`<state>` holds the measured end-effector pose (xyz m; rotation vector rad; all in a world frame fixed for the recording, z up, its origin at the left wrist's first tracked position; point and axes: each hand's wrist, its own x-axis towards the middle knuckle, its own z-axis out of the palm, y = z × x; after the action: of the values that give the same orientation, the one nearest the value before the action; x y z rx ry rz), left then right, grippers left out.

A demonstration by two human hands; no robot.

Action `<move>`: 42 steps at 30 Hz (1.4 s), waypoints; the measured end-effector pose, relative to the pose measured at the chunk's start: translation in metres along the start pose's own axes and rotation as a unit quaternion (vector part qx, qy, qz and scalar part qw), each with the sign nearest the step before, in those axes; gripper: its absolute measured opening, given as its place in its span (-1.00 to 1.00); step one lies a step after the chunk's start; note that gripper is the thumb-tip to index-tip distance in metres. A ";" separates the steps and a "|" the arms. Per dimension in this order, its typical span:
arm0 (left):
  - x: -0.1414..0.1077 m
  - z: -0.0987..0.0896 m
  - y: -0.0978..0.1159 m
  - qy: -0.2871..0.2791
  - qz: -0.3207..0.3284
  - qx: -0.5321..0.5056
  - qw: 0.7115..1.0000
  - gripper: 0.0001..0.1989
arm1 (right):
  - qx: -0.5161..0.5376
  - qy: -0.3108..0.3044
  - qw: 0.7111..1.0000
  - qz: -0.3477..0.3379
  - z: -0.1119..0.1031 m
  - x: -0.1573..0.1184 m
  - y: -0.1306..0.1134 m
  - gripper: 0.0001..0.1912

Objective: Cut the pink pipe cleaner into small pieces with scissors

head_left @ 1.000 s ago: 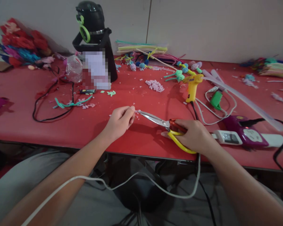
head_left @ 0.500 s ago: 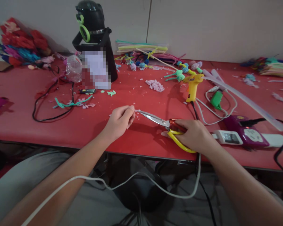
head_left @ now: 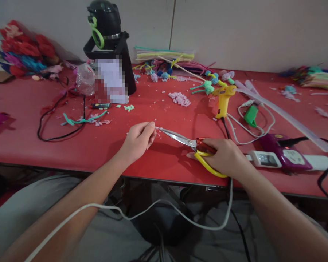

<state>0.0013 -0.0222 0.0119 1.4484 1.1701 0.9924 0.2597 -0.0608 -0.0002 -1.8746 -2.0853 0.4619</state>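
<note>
Near the front of the red table, my left hand [head_left: 140, 141] pinches a short pale pink strip [head_left: 158, 128] that sticks out past its fingertips. My right hand [head_left: 224, 155] is wrapped round the handles of the scissors [head_left: 180, 138], one red and one yellow. The scissors point left, and their nearly closed tips are at the free end of the strip. Beyond the hands lies a heap of small pink cut pieces [head_left: 179, 99], with a few green bits [head_left: 129, 108] to its left.
A yellow glue gun [head_left: 223, 100] stands right of the pink heap. A black flask [head_left: 106, 47] stands at the back left. A purple power strip [head_left: 292, 154] lies at the right. A white cable [head_left: 164, 202] hangs across the front below the table edge [head_left: 164, 179].
</note>
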 end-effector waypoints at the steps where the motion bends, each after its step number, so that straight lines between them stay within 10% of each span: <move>1: 0.000 0.000 0.000 0.000 0.001 -0.001 1.000 -0.63 | -0.001 -0.001 1.000 0.001 0.000 0.000 0.000 -0.25; 42: 0.002 0.000 -0.002 -0.007 -0.014 -0.007 1.000 -0.66 | 0.002 0.012 1.000 0.005 0.005 0.000 0.006 -0.27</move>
<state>0.0016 -0.0201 0.0105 1.4224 1.1687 0.9686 0.2629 -0.0602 -0.0073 -1.8802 -2.0593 0.4419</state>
